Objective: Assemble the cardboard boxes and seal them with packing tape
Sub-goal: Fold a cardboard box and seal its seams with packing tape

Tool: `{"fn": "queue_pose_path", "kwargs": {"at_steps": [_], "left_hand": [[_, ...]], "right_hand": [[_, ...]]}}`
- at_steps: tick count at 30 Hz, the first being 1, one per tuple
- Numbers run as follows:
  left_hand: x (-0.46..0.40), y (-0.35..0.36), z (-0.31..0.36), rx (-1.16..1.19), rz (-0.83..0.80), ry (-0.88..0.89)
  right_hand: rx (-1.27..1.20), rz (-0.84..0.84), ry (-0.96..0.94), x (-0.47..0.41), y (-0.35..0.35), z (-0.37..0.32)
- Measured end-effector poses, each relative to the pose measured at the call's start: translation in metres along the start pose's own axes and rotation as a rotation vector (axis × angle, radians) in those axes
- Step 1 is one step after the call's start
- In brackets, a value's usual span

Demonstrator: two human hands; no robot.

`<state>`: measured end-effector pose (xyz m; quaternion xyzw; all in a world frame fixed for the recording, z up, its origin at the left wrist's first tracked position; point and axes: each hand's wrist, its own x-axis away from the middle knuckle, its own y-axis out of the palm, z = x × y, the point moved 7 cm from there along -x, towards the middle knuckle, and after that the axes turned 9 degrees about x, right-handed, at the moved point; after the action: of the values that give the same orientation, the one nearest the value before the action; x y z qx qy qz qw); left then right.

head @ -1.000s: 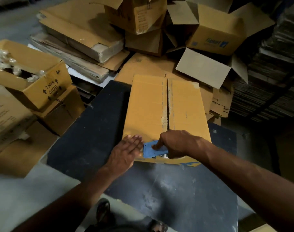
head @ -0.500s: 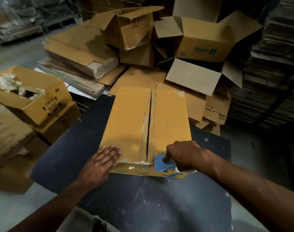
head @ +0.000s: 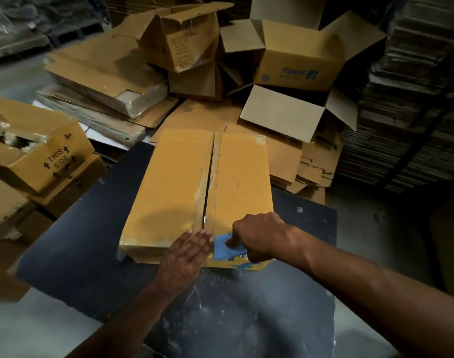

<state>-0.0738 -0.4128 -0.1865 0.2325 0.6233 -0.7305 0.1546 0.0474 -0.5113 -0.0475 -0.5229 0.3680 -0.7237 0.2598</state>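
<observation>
A yellow-brown cardboard box (head: 174, 187) lies on the dark table (head: 86, 244) with its two top flaps closed and a seam running down the middle. Old tape residue lines the seam. My right hand (head: 257, 236) grips a blue tape dispenser (head: 227, 248) at the box's near edge, just right of the seam. My left hand (head: 187, 257) lies flat with fingers together on the near edge, over the seam and touching the dispenser's left side.
Open assembled boxes (head: 298, 60) and flattened cardboard stacks (head: 104, 81) pile up behind the table. A "THIS SIDE" box (head: 40, 156) with plastic wrap stands at the left. Stacked flat sheets (head: 414, 99) fill the right side.
My left hand has slid right along the box's near edge to the seam, beside the dispenser. My right hand stays on the dispenser at the near edge.
</observation>
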Motion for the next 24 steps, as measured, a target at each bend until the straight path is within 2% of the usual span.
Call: {"fn": "queue_pose_path", "kwargs": {"at_steps": [7,10,14,19,24], "left_hand": [[-0.001,-0.004,0.002,0.012,0.006,-0.008],[-0.001,-0.004,0.004,0.021,-0.033,-0.028],[-0.015,-0.014,0.021,0.058,-0.022,-0.151],[-0.061,0.028,0.071,0.056,-0.180,-0.089],[-0.060,0.033,0.068,0.030,-0.085,0.061]], "right_hand": [[0.050,-0.136,0.071,0.034,0.035,0.063],[0.048,-0.101,0.065,0.033,0.041,0.067],[0.033,-0.028,0.042,0.030,0.044,0.064],[0.010,0.025,0.013,0.038,0.046,0.065],[-0.069,-0.003,0.011,0.051,0.059,0.079]]}}
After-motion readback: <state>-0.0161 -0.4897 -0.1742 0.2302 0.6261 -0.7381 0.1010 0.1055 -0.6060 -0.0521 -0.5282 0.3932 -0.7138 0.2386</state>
